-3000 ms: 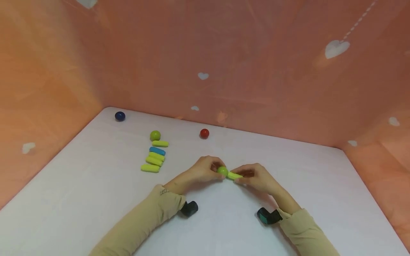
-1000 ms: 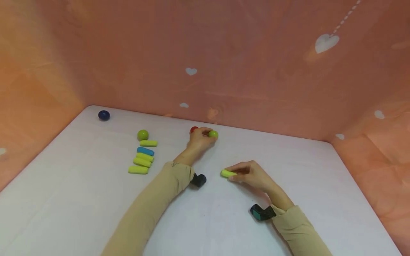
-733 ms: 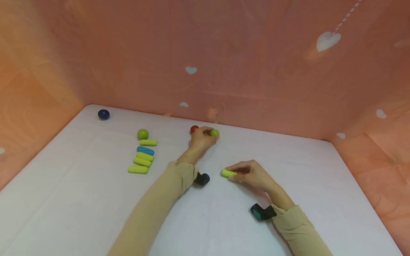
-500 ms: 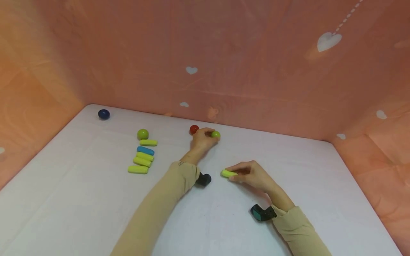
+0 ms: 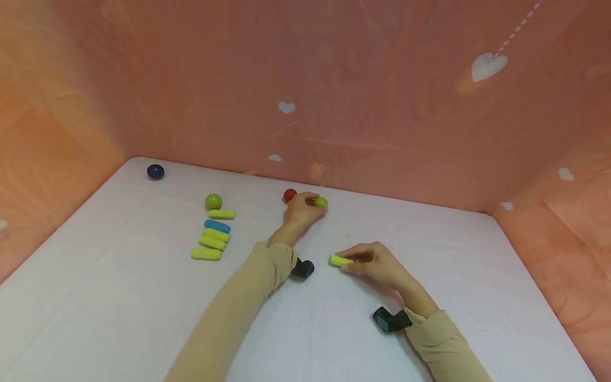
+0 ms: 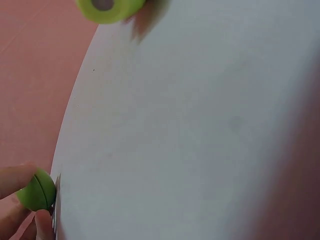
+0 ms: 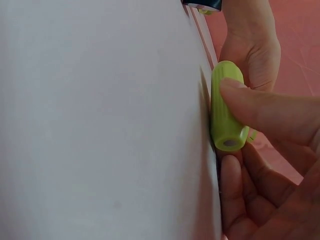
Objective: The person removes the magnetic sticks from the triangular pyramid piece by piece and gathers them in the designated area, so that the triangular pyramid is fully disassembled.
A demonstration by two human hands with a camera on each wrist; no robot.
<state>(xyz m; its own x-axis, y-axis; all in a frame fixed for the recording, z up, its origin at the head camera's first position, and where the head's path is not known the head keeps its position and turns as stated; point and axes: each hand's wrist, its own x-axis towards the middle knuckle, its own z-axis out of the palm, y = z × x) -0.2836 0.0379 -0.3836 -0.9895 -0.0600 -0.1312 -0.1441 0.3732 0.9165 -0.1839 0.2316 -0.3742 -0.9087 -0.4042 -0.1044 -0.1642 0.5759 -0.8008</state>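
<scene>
Toward the back of the white table, my left hand (image 5: 302, 210) pinches a green ball (image 5: 321, 202) between thumb and fingers. The left wrist view shows a seam line around that green ball (image 6: 39, 192). A red ball (image 5: 289, 195) sits just behind the left hand, partly covered by it. Nearer to me, my right hand (image 5: 379, 262) grips a lime-green rod (image 5: 340, 260) lying low over the table. Seen from the right wrist, the rod (image 7: 226, 107) has grooved sides and a grey disc in its end, with the thumb along its side.
On the left, a second green ball (image 5: 213, 201) stands behind a column of several lime-green rods (image 5: 206, 254) and one blue rod (image 5: 217, 226). A dark blue ball (image 5: 155, 172) lies at the far left corner. An orange-pink cloth (image 5: 382, 106) walls the table (image 5: 119, 297).
Since three seconds ago, my left hand has carried the green ball from the rod's end back toward the red ball. Over the last second, both hands have stayed almost still.
</scene>
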